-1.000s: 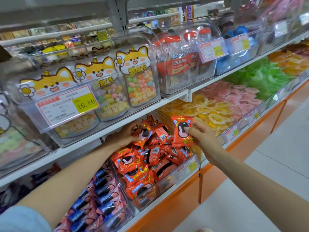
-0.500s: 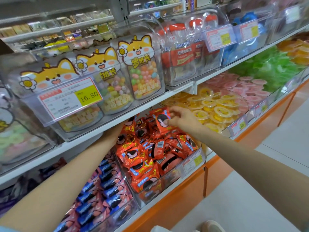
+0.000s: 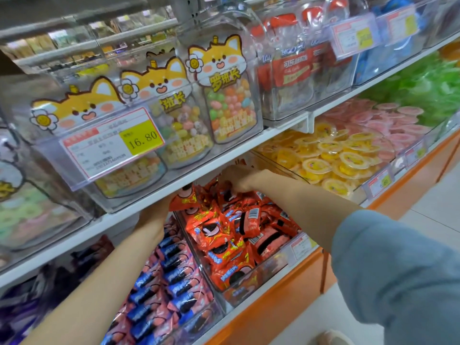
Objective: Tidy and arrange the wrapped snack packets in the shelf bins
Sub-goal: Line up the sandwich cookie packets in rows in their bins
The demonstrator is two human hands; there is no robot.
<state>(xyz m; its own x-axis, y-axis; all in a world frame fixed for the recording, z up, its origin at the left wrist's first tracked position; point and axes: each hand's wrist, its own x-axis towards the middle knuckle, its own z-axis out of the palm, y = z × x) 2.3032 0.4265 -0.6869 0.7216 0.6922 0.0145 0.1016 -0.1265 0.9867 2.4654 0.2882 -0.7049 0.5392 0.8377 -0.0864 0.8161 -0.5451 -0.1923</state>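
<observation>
Orange wrapped snack packets (image 3: 224, 235) are piled in a clear bin (image 3: 263, 275) on the lower shelf. My left hand (image 3: 153, 216) reaches under the white shelf edge at the bin's back left. It grips an upright orange packet (image 3: 185, 200), and its fingers are partly hidden by the shelf. My right hand (image 3: 240, 179) is deep at the back of the same bin, blurred. Its fingers curl down around an orange packet on top of the pile.
A bin of blue and pink packets (image 3: 169, 277) stands left of the orange one. Bins of yellow jelly cups (image 3: 336, 155), pink sweets (image 3: 388, 120) and green sweets (image 3: 423, 80) lie to the right. Candy jars (image 3: 224, 100) and a price tag (image 3: 112, 143) hang close overhead.
My right hand carried an orange packet from in front of the bin up and back to the rear of the pile. My left hand stayed at the back left. The view moved closer.
</observation>
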